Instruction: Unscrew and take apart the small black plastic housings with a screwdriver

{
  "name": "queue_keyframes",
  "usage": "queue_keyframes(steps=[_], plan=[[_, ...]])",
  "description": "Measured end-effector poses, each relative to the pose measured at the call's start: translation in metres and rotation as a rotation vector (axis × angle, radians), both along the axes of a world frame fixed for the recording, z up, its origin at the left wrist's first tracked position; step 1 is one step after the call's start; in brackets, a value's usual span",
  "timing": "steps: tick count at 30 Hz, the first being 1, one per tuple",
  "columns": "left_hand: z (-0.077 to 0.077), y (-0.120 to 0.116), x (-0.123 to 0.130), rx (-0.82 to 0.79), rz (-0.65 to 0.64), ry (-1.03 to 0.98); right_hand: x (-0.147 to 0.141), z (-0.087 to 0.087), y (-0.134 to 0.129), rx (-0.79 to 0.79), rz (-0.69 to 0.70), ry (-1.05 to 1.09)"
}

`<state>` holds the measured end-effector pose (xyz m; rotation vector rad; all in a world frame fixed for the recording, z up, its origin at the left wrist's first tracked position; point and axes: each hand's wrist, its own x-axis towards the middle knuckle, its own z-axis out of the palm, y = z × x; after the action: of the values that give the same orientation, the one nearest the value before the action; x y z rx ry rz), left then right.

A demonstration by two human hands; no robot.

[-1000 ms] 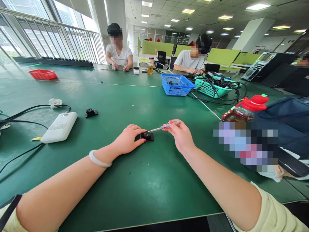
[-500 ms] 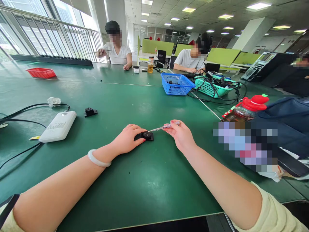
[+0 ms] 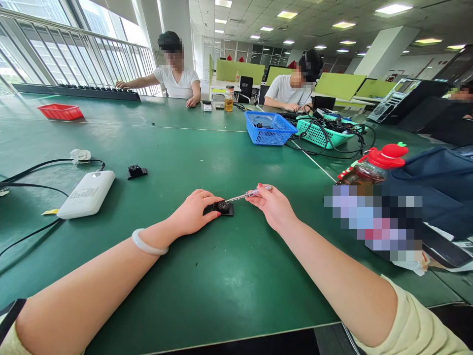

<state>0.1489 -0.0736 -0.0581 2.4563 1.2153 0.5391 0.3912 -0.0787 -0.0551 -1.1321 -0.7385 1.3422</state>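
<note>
A small black part with a raised round middle on a flat base (image 3: pixel 224 207) lies on the green table (image 3: pixel 236 266). The thumb and fingers of my left hand (image 3: pixel 194 212) are closed around its left side, pinning it against the tabletop. In my right hand (image 3: pixel 273 204) I hold a thin screwdriver with a clear handle (image 3: pixel 254 193), pinched between thumb and fingers. Its shaft slants down to the left, and the tip reaches the top of the black part; whether it sits in a screw is too small to tell. Another small black part (image 3: pixel 136 171) lies farther off to the left.
At left are a white power bank (image 3: pixel 87 195) and black cables. Blue (image 3: pixel 271 135) and green (image 3: pixel 321 132) baskets stand ahead, the green one heaped with cables. A red-lidded bottle (image 3: pixel 386 158) and dark bag (image 3: pixel 439 190) are right; a red tray (image 3: pixel 60 112) is far left.
My hands, the screwdriver and the black part keep nearly the same pose. Across the table, the person at left has stretched an arm out toward the long black rack.
</note>
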Motion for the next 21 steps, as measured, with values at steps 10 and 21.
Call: queue_keyframes(steps=[10,21], plan=[[0.0005,-0.0002,-0.0002,0.007,-0.023,0.009,-0.0017,0.0068,-0.0024,-0.066,-0.028,0.099],[-0.0004,-0.0001,-0.0004,0.001,-0.019,0.023,-0.0001,0.008,-0.0038,-0.073,-0.02,0.131]])
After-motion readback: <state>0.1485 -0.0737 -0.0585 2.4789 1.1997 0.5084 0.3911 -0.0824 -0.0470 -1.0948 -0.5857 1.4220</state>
